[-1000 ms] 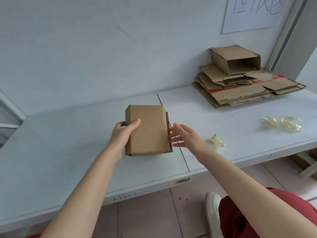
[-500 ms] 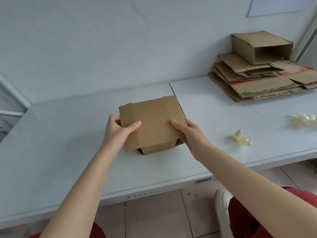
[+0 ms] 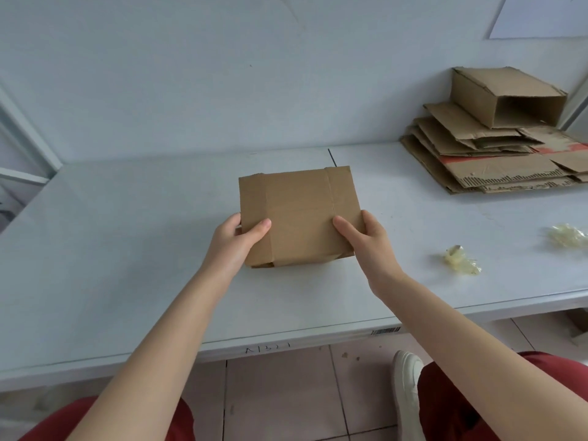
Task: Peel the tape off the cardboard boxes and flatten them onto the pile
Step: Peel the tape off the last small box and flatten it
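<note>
A small brown cardboard box [image 3: 299, 214] is held just above the white table [image 3: 127, 249], its broad face towards me with side flaps folded out. My left hand [image 3: 237, 246] grips its left edge, thumb on top. My right hand [image 3: 366, 241] grips its right edge, thumb pressed on the face. At the back right lies the pile of flattened cardboard [image 3: 496, 160]. One unflattened open box [image 3: 506, 97] rests on top of that pile.
Crumpled clear tape wads lie on the table at right: one [image 3: 461, 261] near the front edge, another [image 3: 568, 235] at the frame's right side. A paper sheet [image 3: 541, 17] hangs on the wall. Below the table edge are tiled floor, red trousers and a white shoe [image 3: 405, 386].
The box has been turned from a narrow upright face to its broad face with flaps spread. My right hand went from beside the box to gripping its right edge.
</note>
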